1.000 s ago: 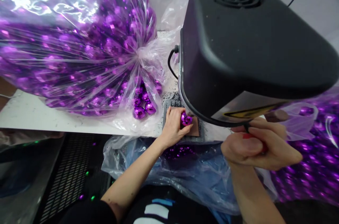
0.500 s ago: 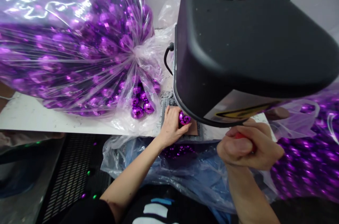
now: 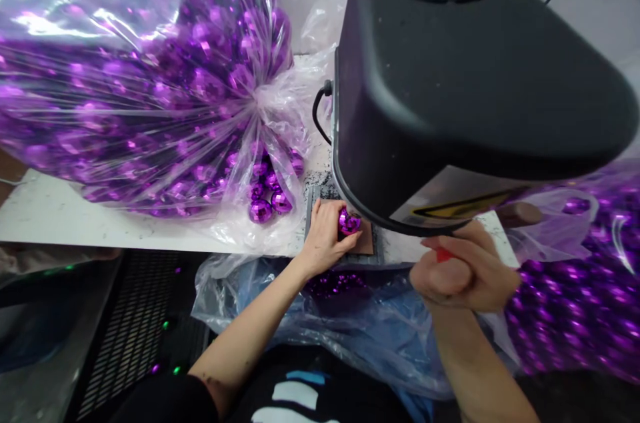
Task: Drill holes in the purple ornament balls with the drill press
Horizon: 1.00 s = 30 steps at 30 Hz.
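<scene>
My left hand [image 3: 326, 236] is closed around a shiny purple faceted ball [image 3: 349, 222], low under the front of a black machine [image 3: 465, 96]. The ball rests over a brown pad [image 3: 367, 240] on a grey metal base [image 3: 309, 209]. To the right, my right hand [image 3: 463, 269] is wrapped round a red handle [image 3: 443, 254] just below the machine housing. Most of that handle is hidden by my fingers. The machine's housing also covers whatever lies directly beneath it.
A large clear bag of purple balls [image 3: 150, 96] fills the left of the white table [image 3: 100, 223], with several balls [image 3: 270, 199] by its gathered neck. Another bag of purple balls [image 3: 575, 316] is at right. Clear plastic sheeting [image 3: 380, 336] covers my lap.
My right hand has shifted slightly left with the red handle. My left hand keeps its hold on the ball at almost the same spot. The view has moved a little.
</scene>
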Available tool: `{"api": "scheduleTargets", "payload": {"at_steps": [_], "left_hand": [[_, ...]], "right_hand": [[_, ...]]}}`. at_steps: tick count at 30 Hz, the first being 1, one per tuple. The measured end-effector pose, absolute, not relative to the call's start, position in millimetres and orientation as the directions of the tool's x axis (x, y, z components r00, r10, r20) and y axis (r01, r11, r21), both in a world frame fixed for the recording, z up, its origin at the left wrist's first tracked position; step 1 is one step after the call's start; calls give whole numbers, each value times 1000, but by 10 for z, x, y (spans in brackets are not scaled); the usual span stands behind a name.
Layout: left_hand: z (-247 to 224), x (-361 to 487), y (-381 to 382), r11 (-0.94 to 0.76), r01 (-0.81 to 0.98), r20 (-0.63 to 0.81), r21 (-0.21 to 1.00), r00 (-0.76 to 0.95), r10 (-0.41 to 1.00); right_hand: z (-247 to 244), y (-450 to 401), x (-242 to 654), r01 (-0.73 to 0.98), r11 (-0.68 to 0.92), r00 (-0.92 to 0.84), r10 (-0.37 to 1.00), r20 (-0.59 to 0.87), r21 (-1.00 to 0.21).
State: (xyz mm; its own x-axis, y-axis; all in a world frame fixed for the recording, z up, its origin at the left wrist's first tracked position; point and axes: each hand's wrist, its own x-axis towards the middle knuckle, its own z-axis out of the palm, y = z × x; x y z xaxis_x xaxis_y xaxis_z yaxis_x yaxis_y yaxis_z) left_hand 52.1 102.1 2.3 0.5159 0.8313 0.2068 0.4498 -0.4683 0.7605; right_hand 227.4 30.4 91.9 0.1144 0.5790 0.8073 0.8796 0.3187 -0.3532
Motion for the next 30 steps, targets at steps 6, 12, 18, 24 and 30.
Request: {"api": "scheduleTargets", "payload": {"at_steps": [6, 12, 18, 24, 30], "left_hand": [[81, 536, 1041, -513, 447, 289, 733, 479, 829], [282, 189, 527, -493, 431, 259, 756, 495, 830], [201, -109, -56, -642, 526, 50, 558, 750, 659], [355, -324, 568, -565, 577, 350, 590, 447, 823], [354, -298, 1481, -289, 932, 225, 216, 241, 944]], "right_hand": [[1824, 805, 2316, 913, 235, 248, 329, 911, -333], [2040, 1124, 2339, 805, 202, 404, 501, 765, -558], [2034, 1104, 2307, 772, 218, 444, 489, 751, -597], [2059, 1102, 2304, 749, 169, 481, 527, 701, -641], [2062, 1105, 2260, 731, 150, 520, 510, 685, -666]]}}
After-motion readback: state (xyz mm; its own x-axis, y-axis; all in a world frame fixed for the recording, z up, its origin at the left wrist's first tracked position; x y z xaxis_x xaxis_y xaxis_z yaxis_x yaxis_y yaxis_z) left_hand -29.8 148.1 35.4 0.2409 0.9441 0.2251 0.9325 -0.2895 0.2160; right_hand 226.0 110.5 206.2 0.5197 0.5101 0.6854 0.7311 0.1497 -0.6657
